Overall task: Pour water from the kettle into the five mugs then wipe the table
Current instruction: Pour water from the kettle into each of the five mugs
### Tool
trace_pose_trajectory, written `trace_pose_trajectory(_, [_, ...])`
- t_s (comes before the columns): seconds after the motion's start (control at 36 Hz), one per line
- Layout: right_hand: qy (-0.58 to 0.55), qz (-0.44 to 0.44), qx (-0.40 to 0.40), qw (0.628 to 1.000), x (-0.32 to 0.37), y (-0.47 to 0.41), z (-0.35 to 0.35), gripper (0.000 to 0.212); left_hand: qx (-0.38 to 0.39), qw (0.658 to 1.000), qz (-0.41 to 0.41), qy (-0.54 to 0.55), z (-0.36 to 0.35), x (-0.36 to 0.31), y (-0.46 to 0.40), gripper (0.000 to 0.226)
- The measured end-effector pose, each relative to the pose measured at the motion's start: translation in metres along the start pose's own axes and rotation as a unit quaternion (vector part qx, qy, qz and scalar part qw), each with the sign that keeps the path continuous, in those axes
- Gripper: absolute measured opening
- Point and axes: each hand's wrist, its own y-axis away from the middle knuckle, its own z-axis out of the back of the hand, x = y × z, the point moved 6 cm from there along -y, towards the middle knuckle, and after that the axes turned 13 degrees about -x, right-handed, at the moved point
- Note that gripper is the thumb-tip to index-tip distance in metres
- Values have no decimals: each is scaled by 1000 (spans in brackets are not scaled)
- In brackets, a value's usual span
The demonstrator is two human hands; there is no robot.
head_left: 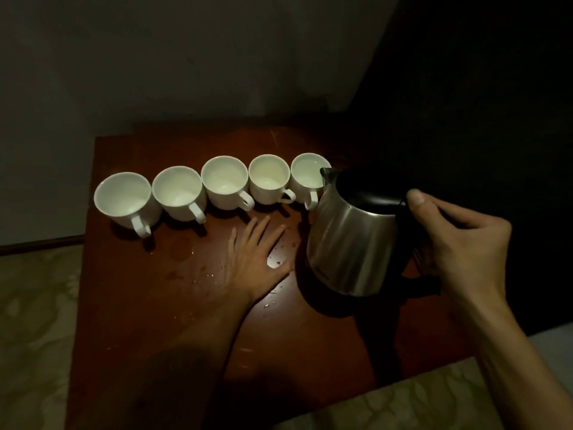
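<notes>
Table (130, 305): dark red-brown wood, glossy, square-cornered, with scattered droplets and one small puddle (274, 262) near centre.

Mugs: five, white glazed ceramic, round-mouthed, each with a loop handle turned toward 5 o'clock. They stood in one row across the table's far half, neighbours touching or nearly so. From 9 o'clock toward 2 o'clock: mug 1 (122, 197), mug 2 (178, 190), mug 3 (224, 178), mug 4 (268, 175), mug 5 (307, 173). Contents hard to judge in the dim light; a pale sheen showed low in mugs 3, 4 and 5.

Kettle (353, 243): one, brushed steel body tapering upward, black lid, black base ring, black handle. It was at 3 o'clock on the table, tilted toward 11 o'clock, its small spout over the near rim of mug 5. No stream was discernible.

Right hand (459, 237): fingers curled around the kettle handle, thumb laid on top near the lid.

Left hand (251, 259): flat on the table at centre, palm down, fingers straight and slightly spread toward 12 o'clock, holding nothing, tips just short of mugs 3 and 4.

Floor: pale, mottled.
</notes>
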Motion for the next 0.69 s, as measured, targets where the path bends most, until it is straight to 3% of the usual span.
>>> trace_pose_trajectory(0.11, [8, 3, 2, 1000, 11, 12, -6, 44, -1, 1000, -20, 5, 23, 3, -7, 75])
trace_pose_trajectory(0.39, [21, 14, -8, 1000, 32, 35, -24, 63, 72, 995, -66, -35, 45, 59, 18, 74])
trace_pose_trajectory(0.56, [29, 22, -19, 999, 34, 44, -32, 55, 54, 992, -89, -72, 53, 85, 31, 71])
trace_pose_trajectory(0.69, [41, 16, -18, 999, 24, 49, -41, 64, 30, 990, -105, -88, 48, 92, 38, 72])
